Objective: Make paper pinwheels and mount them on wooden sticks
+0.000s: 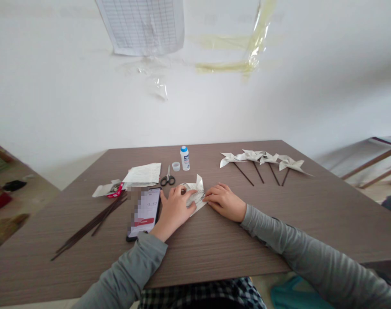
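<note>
A partly folded piece of printed paper (199, 184) lies on the table in front of me, with one corner standing up like a pinwheel blade. My left hand (177, 207) holds it down from the left, thumb and index finger curled over its surface. At its right edge, the fingertips of my right hand (225, 201) are closed together on the paper. My fingers cover part of the sheet, so its folds do not fully show. Black-handled scissors (168, 179) lie just beyond my left hand. A phone (145, 212) rests beside my left wrist.
A white glue bottle (185, 159) with a blue cap and a small clear cup (176, 166) stand near the wall. Stacked paper sheets (143, 174), a small red box (115, 189) and dark thin sticks (89, 225) are left. Several finished paper pinwheels (290, 163) lie right.
</note>
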A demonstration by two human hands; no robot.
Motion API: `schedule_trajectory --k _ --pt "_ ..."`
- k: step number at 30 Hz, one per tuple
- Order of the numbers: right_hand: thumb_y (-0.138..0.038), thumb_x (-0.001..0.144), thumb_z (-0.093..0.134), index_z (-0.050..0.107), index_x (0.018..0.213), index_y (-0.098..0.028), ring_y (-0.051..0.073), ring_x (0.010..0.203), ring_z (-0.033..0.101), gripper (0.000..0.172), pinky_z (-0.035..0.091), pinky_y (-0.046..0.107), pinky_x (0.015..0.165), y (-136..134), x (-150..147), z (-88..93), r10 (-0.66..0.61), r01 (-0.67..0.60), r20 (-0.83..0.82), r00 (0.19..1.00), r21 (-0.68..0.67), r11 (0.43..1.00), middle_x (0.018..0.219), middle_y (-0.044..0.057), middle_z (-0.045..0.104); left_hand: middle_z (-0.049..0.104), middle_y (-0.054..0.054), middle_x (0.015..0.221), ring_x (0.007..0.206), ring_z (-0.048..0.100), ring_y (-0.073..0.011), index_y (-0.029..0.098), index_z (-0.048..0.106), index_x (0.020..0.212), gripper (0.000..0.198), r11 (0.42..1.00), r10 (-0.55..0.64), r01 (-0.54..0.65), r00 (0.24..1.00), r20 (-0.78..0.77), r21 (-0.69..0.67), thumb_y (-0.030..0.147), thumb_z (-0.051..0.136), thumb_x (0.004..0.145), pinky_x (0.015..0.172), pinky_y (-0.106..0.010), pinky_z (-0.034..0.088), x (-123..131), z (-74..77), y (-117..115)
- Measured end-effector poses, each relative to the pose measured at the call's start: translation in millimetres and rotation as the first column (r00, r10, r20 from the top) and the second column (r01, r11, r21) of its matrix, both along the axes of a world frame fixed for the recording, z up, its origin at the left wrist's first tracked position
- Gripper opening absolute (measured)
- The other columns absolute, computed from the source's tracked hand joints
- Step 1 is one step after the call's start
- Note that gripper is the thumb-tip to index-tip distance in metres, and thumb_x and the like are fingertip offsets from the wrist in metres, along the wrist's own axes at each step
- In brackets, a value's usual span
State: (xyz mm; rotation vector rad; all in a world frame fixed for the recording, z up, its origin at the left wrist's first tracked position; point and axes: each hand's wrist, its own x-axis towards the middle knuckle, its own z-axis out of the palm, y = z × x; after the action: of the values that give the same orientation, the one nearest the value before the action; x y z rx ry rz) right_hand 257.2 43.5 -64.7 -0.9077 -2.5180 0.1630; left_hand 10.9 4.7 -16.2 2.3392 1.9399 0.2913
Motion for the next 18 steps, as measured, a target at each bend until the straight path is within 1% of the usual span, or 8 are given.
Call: schedule_trajectory --k 4,9,12,15,18 --pt "-0.018 0.116 0.064 0.086 0.130 -0.031 0.027 0.123 0.078 0.029 0.047 0.057 0.129 0 1 -1.6 0.001 -0.001 -0.008 1.000 0.006 1.000 0.130 0.007 0.087 0.072 -0.012 0.161 0.157 0.059 -0.0432 0.045 0.080 0.157 0.049 1.000 0.000 -0.001 1.000 -0.014 -0.028 0.030 0.070 0.111 0.138 -0.090 0.026 0 1.0 -1" --pt "-0.018 0.116 0.063 0.086 0.132 -0.030 0.027 0.122 0.077 0.031 0.046 0.056 0.129 3 -2 -1.8 -0.017 0.017 -0.003 1.000 0.011 1.000 0.127 0.007 0.086 0.071 -0.011 0.160 0.156 0.058 -0.0441 0.047 0.080 0.156 0.048 1.000 0.000 -0.001 1.000 -0.023 -0.029 0.034 0.071 0.111 0.139 -0.088 0.027 -1 0.3 0" --pt "-0.016 0.116 0.061 0.086 0.137 -0.029 0.027 0.118 0.076 0.035 0.046 0.056 0.128 4 -9 1.5 -0.084 0.084 0.005 0.996 0.045 0.995 0.122 0.008 0.085 0.070 -0.011 0.160 0.155 0.059 -0.0434 0.048 0.081 0.155 0.047 0.999 0.005 -0.006 1.000 -0.027 -0.038 0.035 0.071 0.111 0.139 -0.085 0.029 -1 0.8 0" --pt "-0.016 0.116 0.061 0.085 0.141 -0.029 0.028 0.117 0.072 0.037 0.046 0.057 0.127 5 -19 6.8 -0.147 0.144 0.023 0.989 0.103 0.984 0.121 0.010 0.082 0.069 -0.012 0.162 0.156 0.058 -0.0440 0.047 0.080 0.156 0.047 0.999 0.001 -0.003 1.000 -0.030 -0.050 0.034 0.070 0.112 0.138 -0.086 0.028 -1 2.1 -1" --pt "-0.020 0.118 0.061 0.087 0.137 -0.029 0.029 0.117 0.070 0.033 0.044 0.057 0.127 5 -27 10.9 -0.194 0.186 0.046 0.980 0.133 0.973 0.122 0.012 0.079 0.067 -0.014 0.164 0.157 0.057 -0.0456 0.044 0.081 0.155 0.046 0.998 0.001 -0.003 1.000 -0.023 -0.061 0.033 0.069 0.112 0.137 -0.088 0.028 0 4.1 -2"
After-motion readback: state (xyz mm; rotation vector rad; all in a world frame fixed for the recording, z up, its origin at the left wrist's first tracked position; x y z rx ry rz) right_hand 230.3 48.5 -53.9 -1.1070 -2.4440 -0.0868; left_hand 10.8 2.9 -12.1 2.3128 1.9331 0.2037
